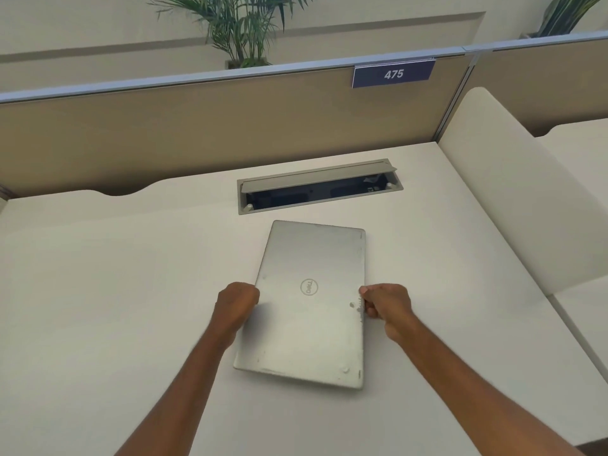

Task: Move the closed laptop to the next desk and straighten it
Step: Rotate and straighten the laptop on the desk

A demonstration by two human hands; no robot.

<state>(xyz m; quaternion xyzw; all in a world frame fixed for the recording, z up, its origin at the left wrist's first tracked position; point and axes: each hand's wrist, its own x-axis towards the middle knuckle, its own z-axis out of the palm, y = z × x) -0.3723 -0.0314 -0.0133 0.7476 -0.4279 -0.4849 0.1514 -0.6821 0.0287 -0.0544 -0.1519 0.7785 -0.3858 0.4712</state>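
A closed silver laptop (311, 304) lies on the white desk (98, 291), turned so its long sides run away from me and slightly skewed. Its round logo faces up. My left hand (237, 302) grips the laptop's left long edge with the fingers curled under. On the opposite long edge, my right hand (386, 306) holds it the same way. Whether the near end is lifted off the desk, I cannot tell.
An open cable tray (320, 187) is set into the desk just beyond the laptop. A tan partition (197, 126) with a "475" sign (393, 74) closes the back. A white divider panel (513, 192) bounds the right side, with another desk (582, 149) behind it.
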